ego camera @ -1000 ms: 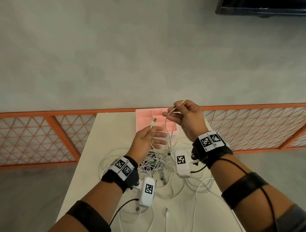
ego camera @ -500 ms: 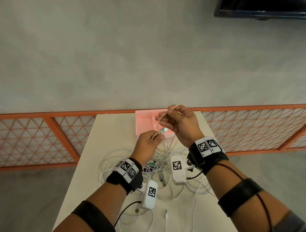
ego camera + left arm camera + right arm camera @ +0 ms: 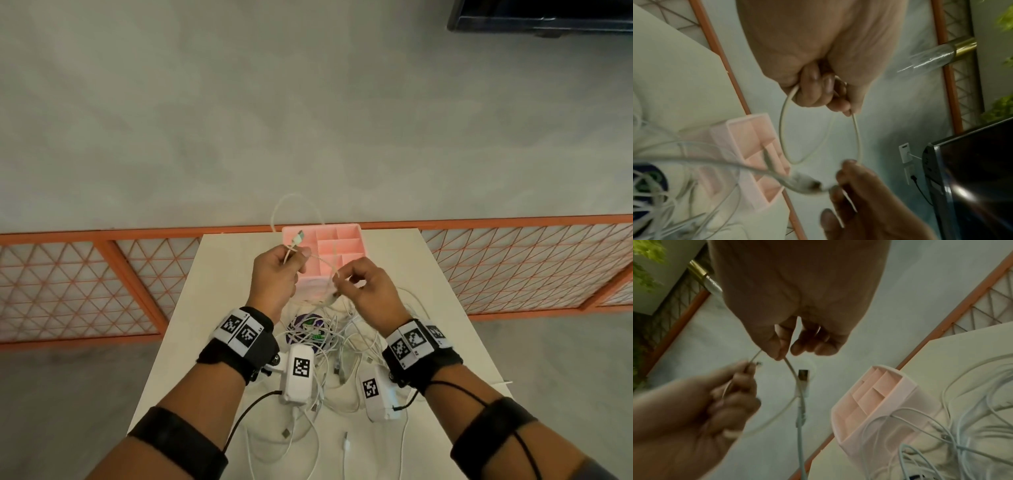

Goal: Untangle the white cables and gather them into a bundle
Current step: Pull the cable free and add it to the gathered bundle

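Observation:
A white cable (image 3: 294, 200) loops up above my left hand (image 3: 294, 260), which grips it in a fist; its USB plug (image 3: 299, 236) sticks out past the fingers. My right hand (image 3: 339, 281) pinches the same cable a little to the right, over the pink tray (image 3: 346, 229). In the left wrist view the loop (image 3: 782, 129) hangs from my left hand (image 3: 818, 94) toward the right fingers (image 3: 846, 175). From the right wrist, thumb and finger (image 3: 780, 353) pinch the cable beside the plug (image 3: 803, 377). A tangle of white cables (image 3: 329, 346) lies on the table under both wrists.
The pink compartment tray stands at the far edge of the white table (image 3: 222, 260). Loose cable ends and plugs (image 3: 346, 445) trail toward the near edge. An orange lattice fence (image 3: 85, 281) runs behind the table. A dark screen (image 3: 972, 178) is off to the side.
The hands met over the tray, then drew apart. A cable loop now stands above my left hand, with the USB plug poking out again. My right hand has dropped lower.

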### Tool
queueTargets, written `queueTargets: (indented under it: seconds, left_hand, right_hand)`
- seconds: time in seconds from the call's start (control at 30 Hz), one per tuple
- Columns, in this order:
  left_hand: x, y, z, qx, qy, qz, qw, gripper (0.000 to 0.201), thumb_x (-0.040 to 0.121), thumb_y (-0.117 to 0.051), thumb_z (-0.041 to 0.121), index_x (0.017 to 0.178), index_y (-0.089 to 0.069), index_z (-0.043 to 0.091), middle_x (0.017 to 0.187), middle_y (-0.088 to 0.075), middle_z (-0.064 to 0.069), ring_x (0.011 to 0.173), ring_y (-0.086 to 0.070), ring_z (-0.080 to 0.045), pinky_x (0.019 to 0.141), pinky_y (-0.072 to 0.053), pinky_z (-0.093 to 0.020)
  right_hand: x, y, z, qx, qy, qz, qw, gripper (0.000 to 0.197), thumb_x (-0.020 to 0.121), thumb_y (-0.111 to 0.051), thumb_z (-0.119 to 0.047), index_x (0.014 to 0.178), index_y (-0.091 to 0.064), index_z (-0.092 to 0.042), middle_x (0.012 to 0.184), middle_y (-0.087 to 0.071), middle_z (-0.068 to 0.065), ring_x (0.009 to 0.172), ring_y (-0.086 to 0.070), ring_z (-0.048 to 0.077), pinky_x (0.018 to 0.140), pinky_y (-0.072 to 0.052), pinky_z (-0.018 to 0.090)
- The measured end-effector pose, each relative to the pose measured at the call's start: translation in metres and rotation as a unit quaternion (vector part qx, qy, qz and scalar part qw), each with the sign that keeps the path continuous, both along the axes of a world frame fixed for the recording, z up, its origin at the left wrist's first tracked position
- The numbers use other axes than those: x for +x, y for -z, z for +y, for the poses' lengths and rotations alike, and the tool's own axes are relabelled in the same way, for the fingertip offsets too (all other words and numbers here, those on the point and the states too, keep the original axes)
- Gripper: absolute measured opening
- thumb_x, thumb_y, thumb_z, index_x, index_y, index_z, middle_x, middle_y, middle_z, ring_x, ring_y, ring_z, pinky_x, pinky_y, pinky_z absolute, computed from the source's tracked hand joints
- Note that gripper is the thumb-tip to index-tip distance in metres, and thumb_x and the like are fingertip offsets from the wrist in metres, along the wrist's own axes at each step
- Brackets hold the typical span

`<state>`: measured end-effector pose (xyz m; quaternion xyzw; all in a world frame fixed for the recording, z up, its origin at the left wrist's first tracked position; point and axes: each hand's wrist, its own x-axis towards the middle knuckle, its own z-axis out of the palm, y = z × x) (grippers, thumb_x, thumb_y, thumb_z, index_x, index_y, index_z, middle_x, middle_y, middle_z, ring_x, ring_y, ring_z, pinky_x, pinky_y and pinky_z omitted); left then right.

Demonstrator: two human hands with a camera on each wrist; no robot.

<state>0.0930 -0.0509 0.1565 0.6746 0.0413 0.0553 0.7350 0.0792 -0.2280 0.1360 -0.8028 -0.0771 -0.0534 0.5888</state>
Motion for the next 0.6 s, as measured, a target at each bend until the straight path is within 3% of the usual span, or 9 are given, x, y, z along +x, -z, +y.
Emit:
queueTargets:
  seconds: [0.07,0.17,0.23,0.3,0.33,0.4,0.47,0.53,0.6]
  left_hand:
    - [0.001,0.006,0.005,0.029,-0.012,0.004,0.999,0.025,0.093,-0.07,0.021,0.07,-0.062,0.014,0.058,-0.045,0.006,0.047,-0.031,-0.009,0.046,-0.027,-0.023]
    - [-0.004,0.014,0.01,0.066,-0.009,0.016,0.998,0.025,0.096,-0.065,0.023,0.074,-0.067,0.012,0.047,-0.048,0.009,0.047,-0.04,-0.003,0.052,-0.031,-0.026]
    - [-0.006,0.022,0.014,0.061,-0.019,0.026,0.998,0.027,0.1,-0.059,0.019,0.081,-0.072,0.005,0.073,-0.067,-0.019,0.063,-0.064,-0.026,0.065,-0.047,-0.033]
    - [-0.008,0.032,0.02,0.052,-0.036,0.045,0.997,0.028,0.102,-0.054,0.015,0.086,-0.071,-0.001,0.115,-0.057,-0.038,0.11,-0.051,-0.054,0.085,-0.053,-0.044]
    - [-0.008,0.037,0.023,0.051,-0.04,0.056,0.996,0.03,0.103,-0.051,0.014,0.084,-0.07,0.0,0.121,-0.052,-0.042,0.115,-0.044,-0.057,0.088,-0.052,-0.046]
    - [-0.007,0.046,0.028,0.031,-0.044,0.067,0.996,0.033,0.105,-0.048,0.014,0.079,-0.067,0.007,0.109,-0.062,-0.038,0.081,-0.055,-0.058,0.06,-0.047,-0.029]
    - [-0.009,0.046,0.028,0.013,-0.032,0.084,0.996,0.035,0.106,-0.044,0.017,0.079,-0.064,0.009,0.071,-0.053,-0.013,0.042,-0.037,-0.02,0.042,-0.021,-0.017]
    - [-0.01,0.044,0.023,0.009,-0.009,0.095,0.995,0.035,0.107,-0.041,0.019,0.084,-0.064,0.006,0.056,-0.038,0.001,0.041,-0.024,-0.008,0.04,-0.017,-0.016]
    - [-0.012,0.04,0.017,0.019,0.008,0.087,0.996,0.033,0.107,-0.04,0.016,0.09,-0.064,0.003,0.058,-0.038,0.001,0.045,-0.024,-0.01,0.042,-0.017,-0.016]
  right_hand:
    - [0.005,-0.009,-0.007,0.05,0.008,0.023,0.998,0.009,0.094,-0.062,-0.008,0.086,-0.06,-0.007,0.074,-0.064,0.005,0.059,-0.059,0.009,0.055,-0.043,0.024]
    - [0.014,-0.017,-0.029,0.08,0.05,0.034,0.995,0.01,0.101,-0.05,-0.011,0.092,-0.053,-0.009,0.069,-0.068,0.009,0.058,-0.058,0.013,0.049,-0.044,0.026]
    - [0.019,-0.019,-0.045,0.143,0.099,0.052,0.983,0.009,0.104,-0.044,-0.013,0.097,-0.049,-0.009,0.066,-0.067,0.011,0.062,-0.064,0.022,0.051,-0.051,0.03]
    - [0.024,-0.023,-0.061,0.22,0.135,0.067,0.964,0.009,0.104,-0.043,-0.015,0.102,-0.048,-0.007,0.063,-0.064,0.012,0.062,-0.066,0.029,0.053,-0.056,0.033]
    - [0.026,-0.025,-0.068,0.242,0.146,0.073,0.957,0.009,0.104,-0.043,-0.015,0.104,-0.048,-0.007,0.061,-0.061,0.012,0.06,-0.065,0.03,0.052,-0.057,0.034]
    - [0.027,-0.025,-0.077,0.248,0.149,0.084,0.954,0.007,0.103,-0.045,-0.013,0.102,-0.05,-0.008,0.056,-0.052,0.009,0.055,-0.064,0.03,0.05,-0.056,0.035]
    - [0.025,-0.022,-0.081,0.196,0.143,0.091,0.966,0.01,0.101,-0.047,-0.012,0.095,-0.054,-0.011,0.056,-0.045,0.007,0.051,-0.06,0.027,0.049,-0.053,0.032]
    - [0.026,-0.018,-0.084,0.113,0.134,0.076,0.982,0.013,0.1,-0.051,-0.011,0.088,-0.058,-0.012,0.059,-0.045,0.005,0.051,-0.052,0.022,0.05,-0.047,0.029]
    - [0.028,-0.016,-0.094,0.035,0.138,0.06,0.988,0.012,0.098,-0.055,-0.014,0.087,-0.059,-0.013,0.061,-0.046,0.003,0.052,-0.046,0.018,0.051,-0.043,0.029]
